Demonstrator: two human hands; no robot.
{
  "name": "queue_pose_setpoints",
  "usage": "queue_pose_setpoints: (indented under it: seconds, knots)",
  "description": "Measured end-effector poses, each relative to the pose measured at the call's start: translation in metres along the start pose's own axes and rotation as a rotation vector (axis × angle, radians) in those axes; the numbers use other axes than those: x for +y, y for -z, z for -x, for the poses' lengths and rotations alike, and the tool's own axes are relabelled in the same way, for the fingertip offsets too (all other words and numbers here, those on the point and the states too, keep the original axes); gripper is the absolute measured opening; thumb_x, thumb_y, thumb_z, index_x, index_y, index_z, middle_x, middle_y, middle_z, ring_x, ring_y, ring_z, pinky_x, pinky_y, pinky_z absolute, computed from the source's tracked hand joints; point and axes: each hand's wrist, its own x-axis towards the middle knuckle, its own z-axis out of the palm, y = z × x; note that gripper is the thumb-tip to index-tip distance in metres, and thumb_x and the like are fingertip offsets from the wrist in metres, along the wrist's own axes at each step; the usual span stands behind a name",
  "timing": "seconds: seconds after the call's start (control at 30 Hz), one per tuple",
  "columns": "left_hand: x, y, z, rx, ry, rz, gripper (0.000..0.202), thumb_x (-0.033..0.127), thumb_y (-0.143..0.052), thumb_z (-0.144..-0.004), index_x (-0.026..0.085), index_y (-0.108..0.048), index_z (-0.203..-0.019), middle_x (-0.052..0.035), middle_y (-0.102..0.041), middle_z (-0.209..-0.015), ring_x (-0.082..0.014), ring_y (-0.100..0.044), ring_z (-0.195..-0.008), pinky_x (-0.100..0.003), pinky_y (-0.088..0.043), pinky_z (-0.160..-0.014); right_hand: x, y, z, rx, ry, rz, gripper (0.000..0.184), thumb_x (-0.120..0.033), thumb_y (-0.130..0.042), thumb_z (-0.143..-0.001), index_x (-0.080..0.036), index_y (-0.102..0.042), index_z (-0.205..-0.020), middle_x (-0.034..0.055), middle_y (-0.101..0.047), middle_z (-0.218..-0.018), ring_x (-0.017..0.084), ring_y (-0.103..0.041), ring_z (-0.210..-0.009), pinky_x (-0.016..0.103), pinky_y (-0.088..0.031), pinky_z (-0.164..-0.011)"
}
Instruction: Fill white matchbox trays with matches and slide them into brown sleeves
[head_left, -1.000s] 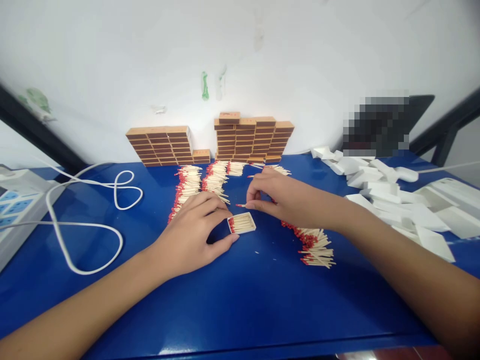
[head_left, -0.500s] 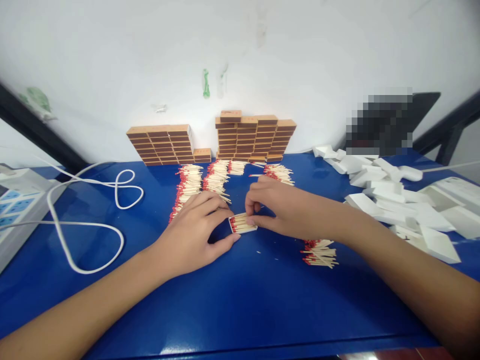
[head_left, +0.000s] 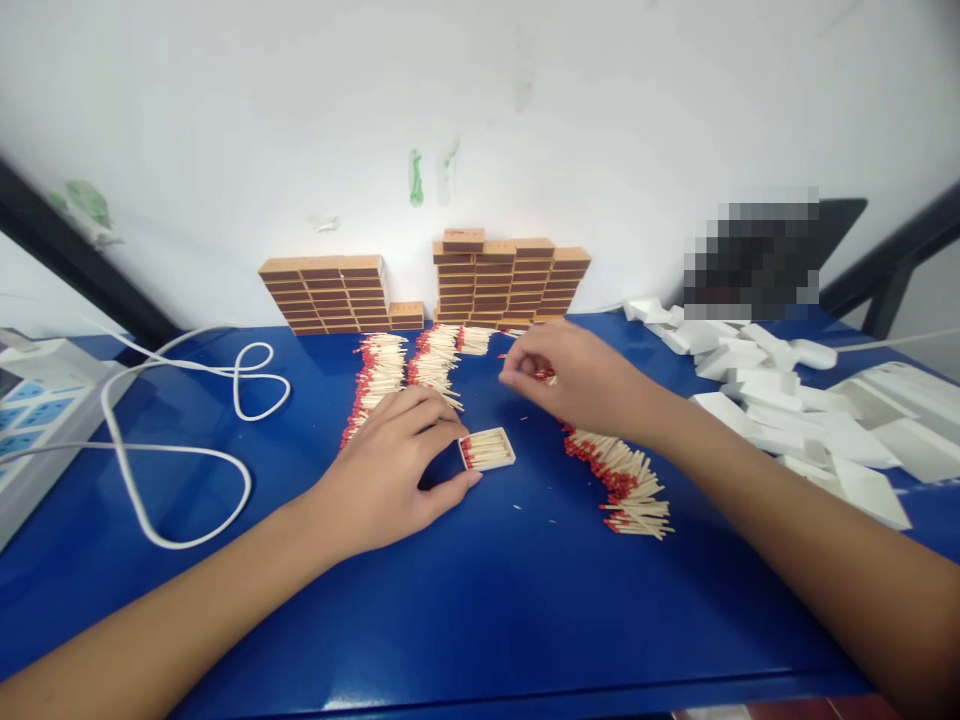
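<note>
A small white matchbox tray point(head_left: 487, 449) holding several red-tipped matches lies on the blue table point(head_left: 465, 600). My left hand point(head_left: 390, 470) curls round its left side, thumb and fingers touching the tray. My right hand point(head_left: 574, 375) is farther back over the right row of loose matches point(head_left: 619, 475), its fingertips pinched together on matches there. Two more rows of loose matches point(head_left: 405, 370) lie behind my left hand.
Stacks of brown matchboxes point(head_left: 427, 285) stand against the white wall. A heap of white empty trays point(head_left: 795, 400) fills the right side. A white cable point(head_left: 172, 440) loops on the left beside a power strip point(head_left: 30, 410).
My right hand put a match into the tray, then drew back and away to the right row of matches. My left hand stayed on the tray.
</note>
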Motion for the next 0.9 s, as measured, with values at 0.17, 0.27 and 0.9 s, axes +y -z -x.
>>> queue_pose_setpoints:
  seconds: [0.17, 0.27, 0.9]
  knots:
    - [0.0, -0.001, 0.001, 0.017, -0.007, 0.008, 0.024, 0.038, -0.072, -0.099, 0.019, -0.073, -0.116, -0.0102, -0.075, -0.116, -0.0285, -0.065, -0.121, -0.05, -0.055, -0.11, 0.038, -0.01, -0.01, 0.115, -0.046, 0.226, 0.017, -0.033, -0.067, -0.097, -0.02, -0.076, -0.1, 0.0144, -0.073, -0.104, 0.034, -0.056, -0.106, 0.049, -0.042, -0.093]
    - [0.0, -0.001, 0.001, 0.028, -0.011, 0.006, 0.024, 0.038, -0.072, -0.099, 0.019, -0.074, -0.115, -0.0103, -0.075, -0.115, -0.0287, -0.066, -0.121, -0.05, -0.055, -0.109, 0.043, -0.019, -0.012, 0.092, -0.053, 0.264, 0.017, -0.033, -0.067, -0.097, -0.02, -0.077, -0.098, 0.0149, -0.071, -0.105, 0.035, -0.053, -0.109, 0.048, -0.04, -0.092]
    - [0.001, 0.001, 0.0, -0.001, 0.009, 0.031, 0.024, 0.037, -0.072, -0.099, 0.018, -0.074, -0.114, -0.0095, -0.074, -0.114, -0.0278, -0.064, -0.121, -0.048, -0.054, -0.11, 0.014, -0.021, -0.004, -0.069, 0.067, 0.117, 0.014, -0.029, -0.066, -0.103, -0.02, -0.069, -0.092, 0.0106, -0.07, -0.105, 0.03, -0.054, -0.107, 0.042, -0.039, -0.088]
